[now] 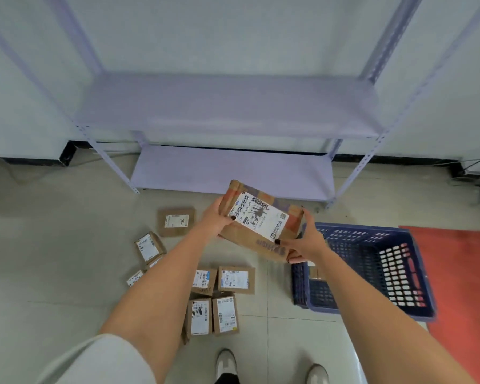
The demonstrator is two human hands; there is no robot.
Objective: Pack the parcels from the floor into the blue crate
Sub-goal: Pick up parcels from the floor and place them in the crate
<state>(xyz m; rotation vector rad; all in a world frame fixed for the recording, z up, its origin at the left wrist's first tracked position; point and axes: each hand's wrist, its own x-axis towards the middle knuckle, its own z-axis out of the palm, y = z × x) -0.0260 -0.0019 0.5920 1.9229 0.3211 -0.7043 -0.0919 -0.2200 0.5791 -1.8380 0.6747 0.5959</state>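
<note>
Cardboard parcels on the floor (pixel 67 245), leftmost first: a cluster at far left (pixel 147 247), one lying alone beyond it (pixel 175 221), then four in a block nearer the feet (pixel 222 297). All lie label-up and apart from the crate

Left hand (pixel 215 221): closed on the left end of the large parcel (pixel 261 220), thumb over the top face, fingers under. Right hand (pixel 305 242): closed on the near right corner, thumb on the edge of the label, fingertips wrapped below. Parcel is off the floor, tilted, right corner overlapping the left rim of the blue crate (pixel 416 273)

Judged step: carrying this parcel across to set it in the crate. A small box appears to sit on the crate floor near the left wall; otherwise mostly free

To do it well: clear the rim fully before lowering, level the parcel, set it flat against one wall so the small ones fit alongside. Release only once it rests on the bottom, not dropped on the small box
</note>
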